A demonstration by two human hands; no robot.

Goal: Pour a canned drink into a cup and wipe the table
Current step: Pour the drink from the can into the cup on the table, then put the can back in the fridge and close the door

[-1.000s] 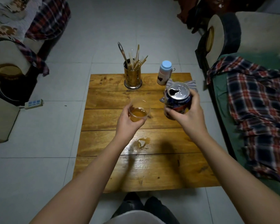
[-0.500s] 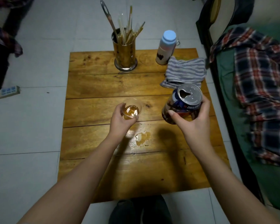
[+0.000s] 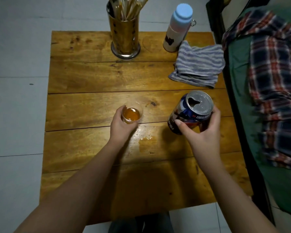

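Left hand (image 3: pixel 123 125) wraps its fingers around a small clear plastic cup (image 3: pixel 132 114), which holds a shallow layer of amber drink and sits low, at or just above the wooden plank table (image 3: pixel 94 78); whether its base touches the wood cannot be told. Right hand (image 3: pixel 202 133) grips a dark blue and red aluminium drink can (image 3: pixel 190 111) around its body, thumb on the near side, the opened top tilted toward the camera and the mouth no longer over the cup.

A second ago the cup was raised and the can stood close beside it; since then both hands have come down and drawn apart, so the two vessels now stand well apart with bare wood between them. That suggests the pouring is finished and the can is on its way to being set down.

Between the hands, slightly nearer the person, a small wet puddle (image 3: pixel 145 138) glistens on the plank, most likely the spill that the wiping step is meant for. Further out, a folded grey-and-white striped cloth (image 3: pixel 198 66) lies at the far right of the table, just beside a white bottle with a pale blue cap (image 3: pixel 178 29). A brass-coloured metal holder of chopsticks (image 3: pixel 124 37) stands at the far edge. Freeing a hand for that cloth looks like the next need.
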